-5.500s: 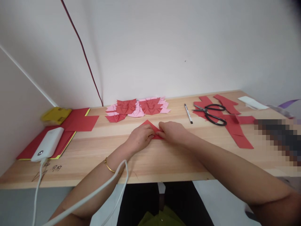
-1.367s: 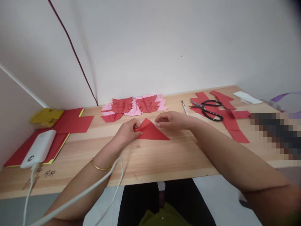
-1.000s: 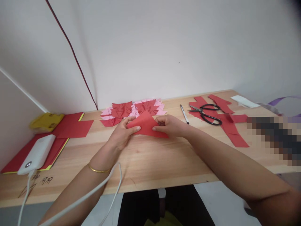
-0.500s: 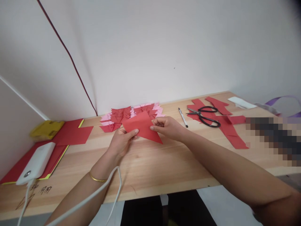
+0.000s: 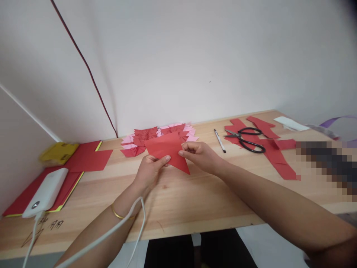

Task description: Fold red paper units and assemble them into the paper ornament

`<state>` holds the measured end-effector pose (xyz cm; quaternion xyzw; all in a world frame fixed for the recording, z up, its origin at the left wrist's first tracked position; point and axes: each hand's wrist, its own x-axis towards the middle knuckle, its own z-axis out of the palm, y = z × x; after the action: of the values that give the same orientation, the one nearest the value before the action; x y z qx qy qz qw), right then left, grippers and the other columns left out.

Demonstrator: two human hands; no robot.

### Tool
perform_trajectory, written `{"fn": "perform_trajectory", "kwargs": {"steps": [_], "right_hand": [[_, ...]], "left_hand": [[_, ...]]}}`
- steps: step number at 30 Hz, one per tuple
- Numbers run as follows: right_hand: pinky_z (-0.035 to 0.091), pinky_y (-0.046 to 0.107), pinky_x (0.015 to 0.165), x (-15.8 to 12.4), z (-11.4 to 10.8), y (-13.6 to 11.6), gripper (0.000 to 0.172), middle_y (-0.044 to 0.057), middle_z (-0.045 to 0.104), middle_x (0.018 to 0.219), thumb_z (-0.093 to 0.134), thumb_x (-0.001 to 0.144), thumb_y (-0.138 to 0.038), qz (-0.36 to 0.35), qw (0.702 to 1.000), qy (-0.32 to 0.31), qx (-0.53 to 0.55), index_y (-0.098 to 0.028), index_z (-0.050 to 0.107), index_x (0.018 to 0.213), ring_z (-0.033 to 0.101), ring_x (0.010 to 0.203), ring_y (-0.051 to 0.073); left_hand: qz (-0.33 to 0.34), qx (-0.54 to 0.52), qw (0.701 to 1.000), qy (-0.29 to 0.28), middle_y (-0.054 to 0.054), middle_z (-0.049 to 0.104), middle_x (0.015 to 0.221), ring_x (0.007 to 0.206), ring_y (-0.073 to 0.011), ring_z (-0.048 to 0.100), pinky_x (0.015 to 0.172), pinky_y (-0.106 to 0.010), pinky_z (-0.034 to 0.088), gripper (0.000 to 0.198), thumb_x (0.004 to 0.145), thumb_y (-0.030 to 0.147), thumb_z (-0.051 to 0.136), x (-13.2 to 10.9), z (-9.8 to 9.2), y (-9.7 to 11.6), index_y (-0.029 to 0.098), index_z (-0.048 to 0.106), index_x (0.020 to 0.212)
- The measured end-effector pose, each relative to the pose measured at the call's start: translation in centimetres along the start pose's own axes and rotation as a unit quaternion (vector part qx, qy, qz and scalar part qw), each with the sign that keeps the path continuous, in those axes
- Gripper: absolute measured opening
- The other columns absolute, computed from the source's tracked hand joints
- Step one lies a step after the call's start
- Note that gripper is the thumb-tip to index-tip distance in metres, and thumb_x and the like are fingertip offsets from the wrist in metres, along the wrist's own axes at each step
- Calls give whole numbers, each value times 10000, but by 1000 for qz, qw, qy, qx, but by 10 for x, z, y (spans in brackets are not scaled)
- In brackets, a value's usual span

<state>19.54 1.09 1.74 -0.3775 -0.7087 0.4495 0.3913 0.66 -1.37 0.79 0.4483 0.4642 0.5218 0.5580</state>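
A folded red paper (image 5: 167,147) is held between both hands above the wooden table, one pointed corner hanging down. My left hand (image 5: 153,167) pinches its lower left edge, thumb on top. On the other side, my right hand (image 5: 196,154) grips the right edge between thumb and curled fingers. Just behind the paper lie several folded red pieces (image 5: 145,136) and pink pieces (image 5: 192,131), partly hidden by it.
Black-handled scissors (image 5: 245,137) lie on red paper scraps (image 5: 279,160) at the right, beside a pen (image 5: 220,141). At the left are red sheets (image 5: 92,160), a yellow packet (image 5: 60,153) and a white power bank (image 5: 46,191) with a cable (image 5: 111,230) crossing my left forearm.
The view has shifted slightly. The paper's pointed corner has tilted a little down and to the left, and my left thumb sits slightly further right. Both hands keep their hold.
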Motion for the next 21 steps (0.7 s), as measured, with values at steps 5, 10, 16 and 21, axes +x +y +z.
{"fn": "perform_trajectory", "kwargs": {"steps": [5,10,16,21], "right_hand": [[324,232,586,0,1,-1,258,-31,460,646,531,810,-374,1,1000,0,-13,-179,490,646,401,613,101],[343,235,596,-1,1,-3,266,-24,463,656,515,821,-373,-4,1000,-5,-19,-179,493,642,406,625,104],[364,246,598,0,3,0,244,-13,525,675,562,784,-389,23,1000,13,17,-178,528,667,456,627,111],[356,242,568,1,5,2,237,-12,545,665,592,755,-398,54,998,33,17,-176,553,684,463,607,110]], "left_hand": [[-6,23,1000,9,-24,643,595,546,-101,522,583,-235,412,228,598,296,783,-1,0,3,118,642,581],[4,28,1000,3,-33,650,630,580,-113,538,614,-248,425,222,606,305,777,-1,-1,2,117,659,620],[-9,-4,1000,3,-26,645,614,548,-107,529,590,-247,424,216,603,287,780,0,0,0,118,653,648],[-18,-38,999,-2,-15,634,593,543,-93,528,585,-236,423,206,619,263,776,3,0,-3,119,628,621]]}}
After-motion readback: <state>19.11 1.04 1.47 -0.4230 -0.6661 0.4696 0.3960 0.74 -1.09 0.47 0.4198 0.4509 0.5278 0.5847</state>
